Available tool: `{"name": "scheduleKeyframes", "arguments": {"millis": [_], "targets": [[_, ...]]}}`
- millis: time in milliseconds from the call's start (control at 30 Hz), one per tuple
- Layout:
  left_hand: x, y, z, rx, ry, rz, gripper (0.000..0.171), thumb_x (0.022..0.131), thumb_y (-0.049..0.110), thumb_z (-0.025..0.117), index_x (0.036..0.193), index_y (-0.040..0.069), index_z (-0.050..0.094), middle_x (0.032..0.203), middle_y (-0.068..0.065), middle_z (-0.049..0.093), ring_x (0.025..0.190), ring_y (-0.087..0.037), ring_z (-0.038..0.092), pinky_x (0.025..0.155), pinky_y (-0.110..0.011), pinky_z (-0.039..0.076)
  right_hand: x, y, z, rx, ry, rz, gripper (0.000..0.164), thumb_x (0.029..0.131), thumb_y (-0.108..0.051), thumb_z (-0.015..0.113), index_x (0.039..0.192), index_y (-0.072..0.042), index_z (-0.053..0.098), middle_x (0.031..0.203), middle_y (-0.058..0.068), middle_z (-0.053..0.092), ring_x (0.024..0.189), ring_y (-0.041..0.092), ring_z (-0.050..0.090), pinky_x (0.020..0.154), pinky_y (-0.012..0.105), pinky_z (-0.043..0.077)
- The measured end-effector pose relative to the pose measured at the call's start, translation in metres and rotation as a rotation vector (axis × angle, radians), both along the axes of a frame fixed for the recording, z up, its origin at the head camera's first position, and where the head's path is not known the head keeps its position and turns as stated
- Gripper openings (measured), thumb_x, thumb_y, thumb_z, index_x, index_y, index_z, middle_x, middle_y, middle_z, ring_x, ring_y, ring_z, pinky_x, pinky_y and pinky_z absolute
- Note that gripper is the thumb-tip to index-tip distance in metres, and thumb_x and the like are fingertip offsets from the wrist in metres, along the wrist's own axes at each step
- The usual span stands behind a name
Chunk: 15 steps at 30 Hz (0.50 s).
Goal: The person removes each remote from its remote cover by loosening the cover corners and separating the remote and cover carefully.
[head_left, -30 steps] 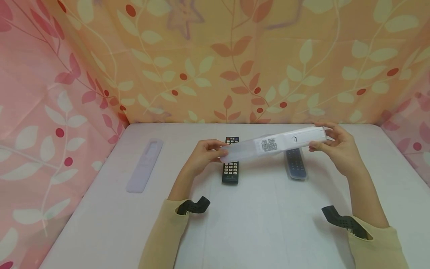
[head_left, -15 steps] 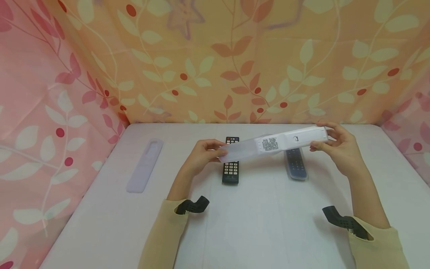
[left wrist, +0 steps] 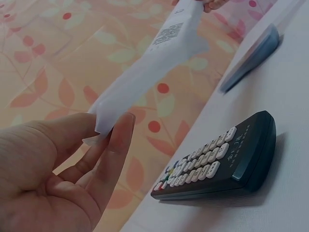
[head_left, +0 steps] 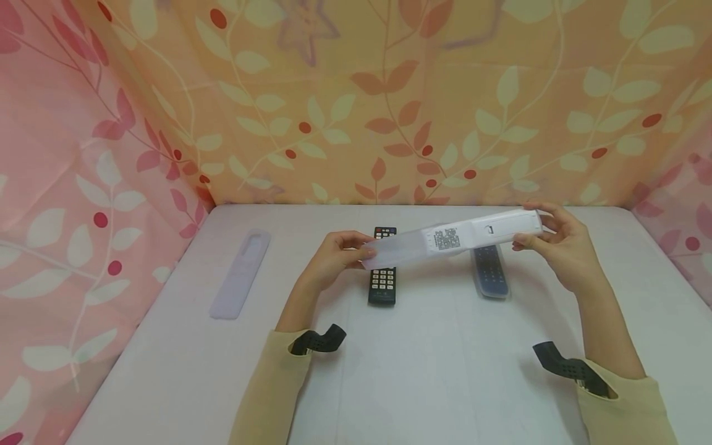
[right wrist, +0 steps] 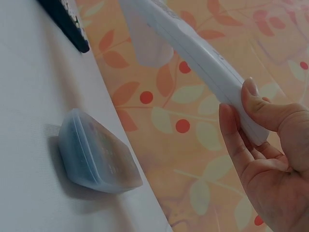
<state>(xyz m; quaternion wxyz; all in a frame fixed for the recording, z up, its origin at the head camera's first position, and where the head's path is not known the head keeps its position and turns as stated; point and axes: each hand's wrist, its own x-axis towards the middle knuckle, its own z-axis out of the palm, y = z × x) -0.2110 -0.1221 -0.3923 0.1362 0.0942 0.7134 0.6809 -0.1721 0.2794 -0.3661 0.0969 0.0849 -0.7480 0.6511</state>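
Both hands hold up a white remote control [head_left: 508, 226], its QR-code label facing up, partly inside a translucent sleeve [head_left: 397, 250]. My left hand [head_left: 335, 258] pinches the loose end of the sleeve between thumb and fingers; the left wrist view shows that sleeve end [left wrist: 108, 113] hanging thin and soft. At the other end, my right hand [head_left: 564, 250] grips the remote, thumb on one side and fingers on the other, as the right wrist view of the remote [right wrist: 207, 67] confirms. The whole piece is tilted, right end higher, above the table.
Below the sleeve a black remote control [head_left: 382, 288] lies on the white table [head_left: 411, 377]. Further right lies a dark blue remote [head_left: 492, 275] in a clear cover. A pale lavender cover [head_left: 239, 278] rests at the left. Patterned cloth [head_left: 334, 123] hangs behind.
The white remote and sleeve shift very slightly to the right at first, then stay still. Both hands keep their hold.
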Motion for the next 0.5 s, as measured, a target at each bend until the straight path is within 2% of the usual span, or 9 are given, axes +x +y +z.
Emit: {"name": "scheduleKeyframes", "arguments": {"millis": [200,500], "targets": [[0.0014,-0.0002,0.001,-0.016,-0.005,-0.027,0.034,0.093,-0.006,0.072,0.127,-0.012,0.067,0.1,-0.004,0.07,0.082,-0.015,0.067,0.072,-0.028,0.062,-0.0001,0.0001,-0.0005,-0.001,0.005,0.009,0.055,0.092,0.012,0.074,0.137,-0.018,0.066,0.127,-0.008,0.059,0.086,0.002,0.075,0.073,0.017,0.06],[0.0026,0.0027,0.003,-0.033,0.045,-0.057,0.036,0.093,-0.003,0.074,0.128,-0.01,0.067,0.096,-0.006,0.07,0.083,-0.016,0.067,0.071,-0.031,0.062,-0.0026,0.0004,-0.0034,-0.079,0.032,0.054,0.056,0.089,0.019,0.072,0.134,-0.014,0.066,0.13,-0.004,0.06,0.086,0.004,0.075,0.071,0.019,0.061]]}}
